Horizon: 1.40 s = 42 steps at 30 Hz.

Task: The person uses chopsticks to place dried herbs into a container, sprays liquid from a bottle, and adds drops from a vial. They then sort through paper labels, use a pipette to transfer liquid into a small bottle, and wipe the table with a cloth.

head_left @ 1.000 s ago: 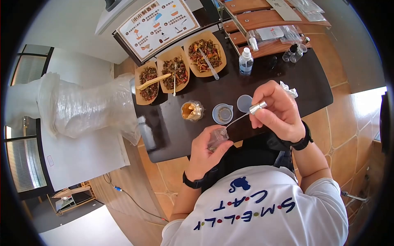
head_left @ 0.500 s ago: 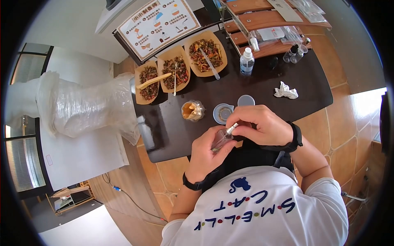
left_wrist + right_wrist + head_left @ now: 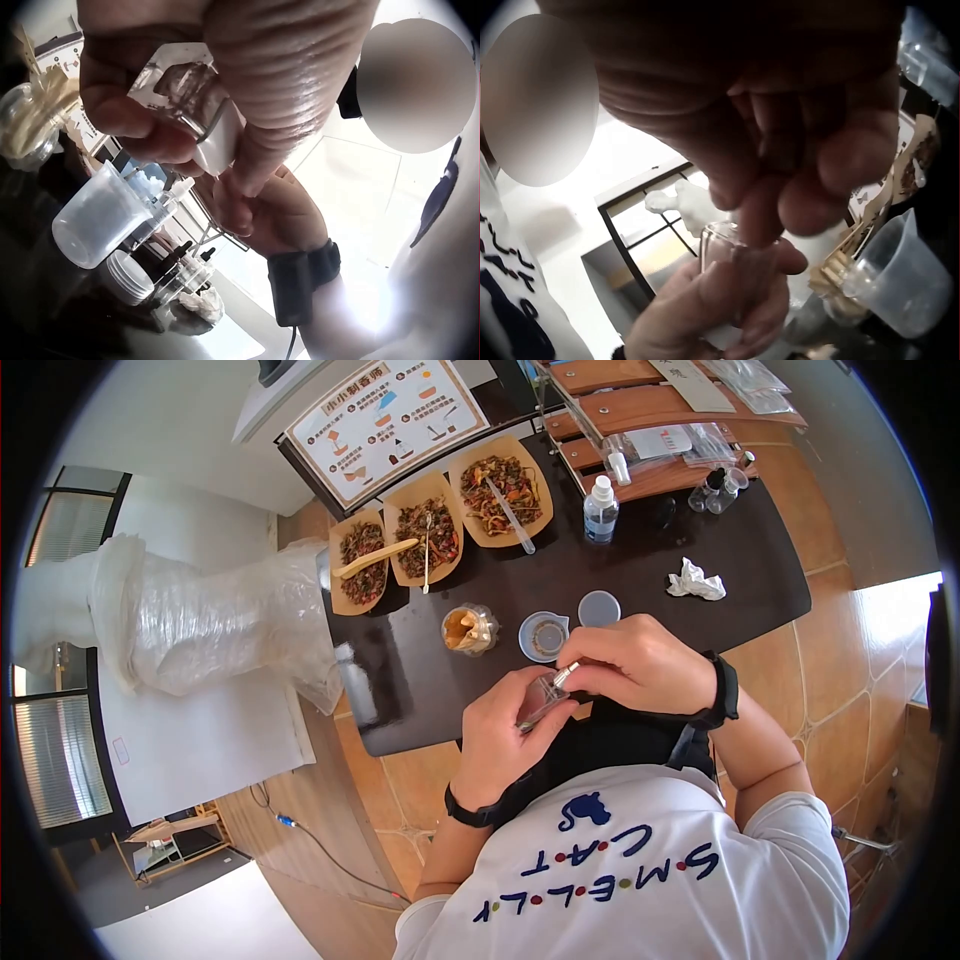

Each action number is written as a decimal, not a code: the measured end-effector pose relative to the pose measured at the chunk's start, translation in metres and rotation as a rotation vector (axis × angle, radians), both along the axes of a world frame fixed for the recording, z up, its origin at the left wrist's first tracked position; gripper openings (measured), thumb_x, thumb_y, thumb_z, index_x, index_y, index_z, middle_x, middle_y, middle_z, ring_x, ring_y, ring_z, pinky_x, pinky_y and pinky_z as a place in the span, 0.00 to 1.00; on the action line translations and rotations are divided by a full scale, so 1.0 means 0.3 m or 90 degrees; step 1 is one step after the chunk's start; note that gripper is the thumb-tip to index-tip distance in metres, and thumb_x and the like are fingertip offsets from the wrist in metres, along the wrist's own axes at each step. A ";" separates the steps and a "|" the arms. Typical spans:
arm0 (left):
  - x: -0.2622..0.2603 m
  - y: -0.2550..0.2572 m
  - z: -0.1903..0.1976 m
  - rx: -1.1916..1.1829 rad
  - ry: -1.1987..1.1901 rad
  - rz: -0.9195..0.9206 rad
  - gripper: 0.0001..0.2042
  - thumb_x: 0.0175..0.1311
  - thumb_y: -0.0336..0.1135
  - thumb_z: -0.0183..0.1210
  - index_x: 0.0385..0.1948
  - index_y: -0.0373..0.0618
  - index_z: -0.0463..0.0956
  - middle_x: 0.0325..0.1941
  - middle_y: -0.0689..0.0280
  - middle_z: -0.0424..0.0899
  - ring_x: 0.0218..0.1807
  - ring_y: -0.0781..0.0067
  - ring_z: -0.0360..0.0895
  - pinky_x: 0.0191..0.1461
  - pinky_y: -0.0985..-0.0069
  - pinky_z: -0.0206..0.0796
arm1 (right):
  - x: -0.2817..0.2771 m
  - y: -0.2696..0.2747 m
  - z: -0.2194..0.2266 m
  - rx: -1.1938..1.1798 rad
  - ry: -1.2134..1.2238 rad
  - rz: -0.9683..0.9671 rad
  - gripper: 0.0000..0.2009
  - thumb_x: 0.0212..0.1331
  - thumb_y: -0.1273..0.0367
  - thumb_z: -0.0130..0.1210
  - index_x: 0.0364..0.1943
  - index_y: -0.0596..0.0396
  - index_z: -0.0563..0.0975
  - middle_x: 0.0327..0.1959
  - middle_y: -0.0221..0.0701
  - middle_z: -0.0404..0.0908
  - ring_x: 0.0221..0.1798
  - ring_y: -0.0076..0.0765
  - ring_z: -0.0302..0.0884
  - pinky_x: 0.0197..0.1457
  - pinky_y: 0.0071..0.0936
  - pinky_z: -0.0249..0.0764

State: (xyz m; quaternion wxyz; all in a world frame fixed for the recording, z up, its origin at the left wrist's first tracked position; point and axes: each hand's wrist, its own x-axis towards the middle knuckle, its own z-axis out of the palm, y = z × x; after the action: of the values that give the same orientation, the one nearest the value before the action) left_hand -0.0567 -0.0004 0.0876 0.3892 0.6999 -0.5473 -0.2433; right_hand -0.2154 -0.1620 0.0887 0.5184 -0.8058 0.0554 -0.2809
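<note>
The left hand (image 3: 503, 730) grips a small clear glass bottle (image 3: 176, 86) by its sides, tilted in front of the body. At the bottle's neck, the right hand (image 3: 645, 668) pinches a silver spray top (image 3: 565, 675) between thumb and fingers. A thin tube shows inside the bottle in the left wrist view. In the right wrist view the right fingers (image 3: 761, 217) cover the neck, with the left hand (image 3: 697, 307) around the glass below. Just beyond the hands stands a plastic measuring cup (image 3: 543, 637) with some residue in it.
Beside the cup lies a round lid (image 3: 599, 609); a jar of wooden pieces (image 3: 469, 630) stands to the left. Farther back are three paper trays of dried material (image 3: 424, 532), a spray bottle (image 3: 600, 510) and small vials (image 3: 726, 490). Crumpled tissue (image 3: 696, 580) lies at right.
The right hand has come down and left to the bottle, bringing the silver top from above onto its neck. The dangling tube has gone into the bottle. The left hand has barely moved.
</note>
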 end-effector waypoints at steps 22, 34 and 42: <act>0.005 0.001 -0.019 -0.022 -0.006 -0.007 0.20 0.56 0.34 0.74 0.48 0.41 0.79 0.34 0.60 0.85 0.32 0.70 0.83 0.38 0.76 0.73 | 0.015 0.034 0.009 -0.025 0.010 -0.024 0.05 0.60 0.71 0.62 0.36 0.54 0.78 0.28 0.38 0.81 0.31 0.50 0.81 0.33 0.39 0.74; -0.021 0.002 -0.047 -0.090 0.022 0.064 0.29 0.55 0.38 0.75 0.58 0.43 0.73 0.32 0.62 0.82 0.28 0.67 0.81 0.34 0.74 0.74 | -0.003 0.085 0.052 0.178 0.140 -0.071 0.13 0.56 0.73 0.66 0.44 0.55 0.78 0.33 0.37 0.80 0.32 0.44 0.80 0.35 0.34 0.75; -0.028 -0.020 -0.034 -0.106 0.141 -0.066 0.46 0.48 0.41 0.80 0.68 0.39 0.61 0.50 0.56 0.82 0.46 0.64 0.82 0.51 0.70 0.74 | -0.053 0.072 0.051 0.095 0.034 -0.005 0.19 0.50 0.78 0.68 0.49 0.59 0.79 0.46 0.40 0.81 0.46 0.46 0.81 0.50 0.35 0.77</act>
State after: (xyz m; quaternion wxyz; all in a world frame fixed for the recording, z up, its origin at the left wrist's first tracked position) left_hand -0.0650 -0.0065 0.0774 0.4907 0.6046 -0.5551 -0.2923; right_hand -0.2312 -0.1405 0.1039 0.5744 -0.7717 0.0930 -0.2566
